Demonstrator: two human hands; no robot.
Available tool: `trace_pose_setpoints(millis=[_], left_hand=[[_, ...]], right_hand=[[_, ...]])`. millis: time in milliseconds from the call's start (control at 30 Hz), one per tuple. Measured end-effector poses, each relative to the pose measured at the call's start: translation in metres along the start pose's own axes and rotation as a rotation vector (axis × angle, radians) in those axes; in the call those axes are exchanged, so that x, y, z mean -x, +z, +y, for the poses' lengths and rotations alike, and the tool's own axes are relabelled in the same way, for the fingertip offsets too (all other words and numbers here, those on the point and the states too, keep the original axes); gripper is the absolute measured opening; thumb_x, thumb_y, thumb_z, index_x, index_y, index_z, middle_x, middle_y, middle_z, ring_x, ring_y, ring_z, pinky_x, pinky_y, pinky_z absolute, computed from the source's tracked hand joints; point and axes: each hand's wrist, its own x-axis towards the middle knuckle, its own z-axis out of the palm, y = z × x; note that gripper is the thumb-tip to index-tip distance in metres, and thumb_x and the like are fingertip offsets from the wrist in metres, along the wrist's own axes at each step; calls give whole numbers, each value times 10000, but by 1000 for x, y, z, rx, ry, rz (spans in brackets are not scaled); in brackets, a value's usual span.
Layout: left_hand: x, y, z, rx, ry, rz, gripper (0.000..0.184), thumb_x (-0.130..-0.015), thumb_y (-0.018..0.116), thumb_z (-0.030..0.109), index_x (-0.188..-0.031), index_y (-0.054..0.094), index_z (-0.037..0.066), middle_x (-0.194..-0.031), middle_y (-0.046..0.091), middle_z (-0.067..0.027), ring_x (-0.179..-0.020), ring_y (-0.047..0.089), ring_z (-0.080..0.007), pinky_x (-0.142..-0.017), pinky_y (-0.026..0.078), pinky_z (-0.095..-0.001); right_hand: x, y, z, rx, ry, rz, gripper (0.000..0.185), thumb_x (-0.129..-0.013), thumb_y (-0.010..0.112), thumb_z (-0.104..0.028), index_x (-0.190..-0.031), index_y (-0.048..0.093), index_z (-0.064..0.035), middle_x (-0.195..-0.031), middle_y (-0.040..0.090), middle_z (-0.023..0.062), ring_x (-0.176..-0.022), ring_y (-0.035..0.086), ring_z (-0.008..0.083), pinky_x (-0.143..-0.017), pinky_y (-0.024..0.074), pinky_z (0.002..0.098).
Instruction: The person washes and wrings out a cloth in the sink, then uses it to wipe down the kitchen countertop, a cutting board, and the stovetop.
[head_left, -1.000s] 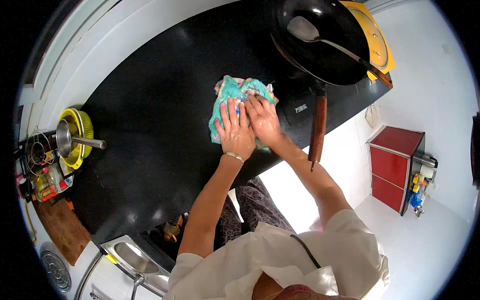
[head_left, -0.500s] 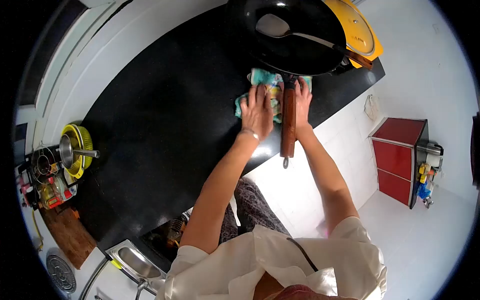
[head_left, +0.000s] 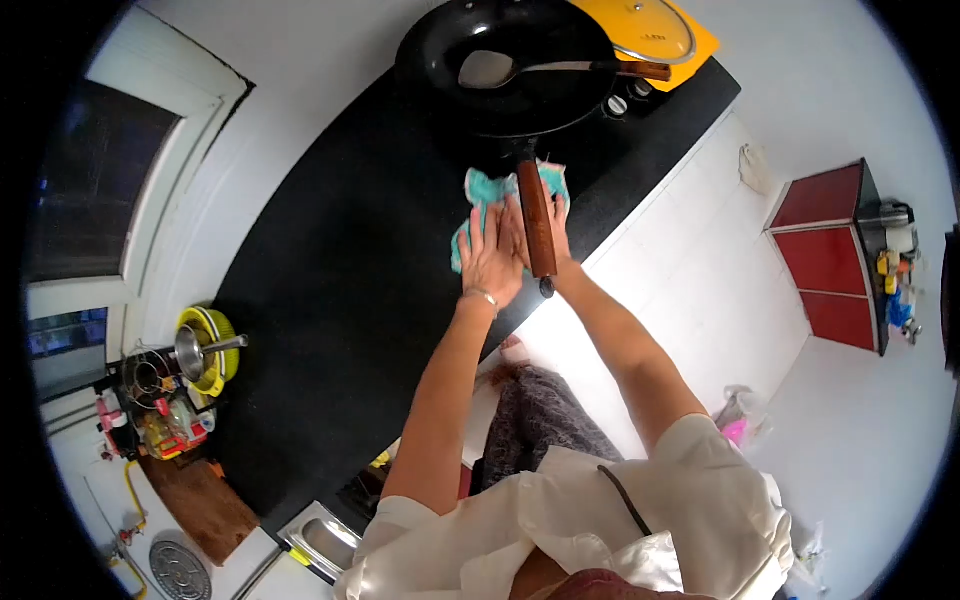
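Observation:
A teal patterned cloth (head_left: 484,187) lies spread on the black countertop, below the wok and partly under its handle. My left hand (head_left: 492,262) presses on the cloth with its fingers stretched out flat. On the other side of the wooden wok handle (head_left: 537,225), my right hand (head_left: 558,230) rests on the cloth's right part, fingers extended; the handle hides some of that hand. The black wok (head_left: 440,60) stands above both hands, and a metal spatula (head_left: 488,70) with a wooden grip lies across it.
Beside the wok are a yellow board with a glass lid (head_left: 655,35) and stove knobs (head_left: 616,105). Yellow baskets with a metal ladle (head_left: 190,352) stand at the far left, near a wooden board (head_left: 200,510) and a sink (head_left: 325,540). A red cabinet (head_left: 820,265) is at right.
The cloth looks flatter and more spread out. My left hand's fingers have straightened and fanned over it. The whole view has shifted, showing more of the window and floor.

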Motion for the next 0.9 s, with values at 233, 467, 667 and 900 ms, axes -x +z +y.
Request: trace_pose_setpoints(millis=[233, 467, 667, 900], left_hand=[[91, 23, 2, -110, -92, 3, 702, -1018, 434, 350, -1598, 200, 29, -1668, 126, -187, -1531, 57, -454, -1182, 148, -650], [96, 59, 46, -237, -164, -48, 714, -1014, 470, 364, -1577, 242, -12, -1626, 227, -226, -1509, 146, -479, -1155, 152, -651], [37, 87, 127, -269, -226, 206, 748, -918, 621, 287, -1482, 315, -97, -1544, 283, -339, -1471, 216, -523, -1107, 229, -669], [-34, 108, 191, -218, -192, 199, 746, -922, 624, 275, -1482, 310, -105, -1538, 291, -341, -1460, 218, -538, -1091, 236, -655]], right_hand=[[53, -24, -48, -304, -129, -97, 582, -925, 522, -250, -1457, 488, -15, -1586, 355, 200, -1488, 239, 443, -1224, 91, 615], [69, -69, 14, -150, -406, -289, 519, -894, 638, -209, -1385, 566, -59, -1513, 462, 132, -1454, 344, 333, -1248, 210, 463], [53, -45, 105, -476, -551, -16, 361, -884, 653, -160, -1230, 636, -59, -1421, 532, 118, -1361, 468, 290, -1184, 346, 422], [28, -55, 200, -542, -485, -39, 327, -880, 651, -107, -1204, 674, -70, -1428, 537, 113, -1367, 470, 283, -1177, 358, 420]])
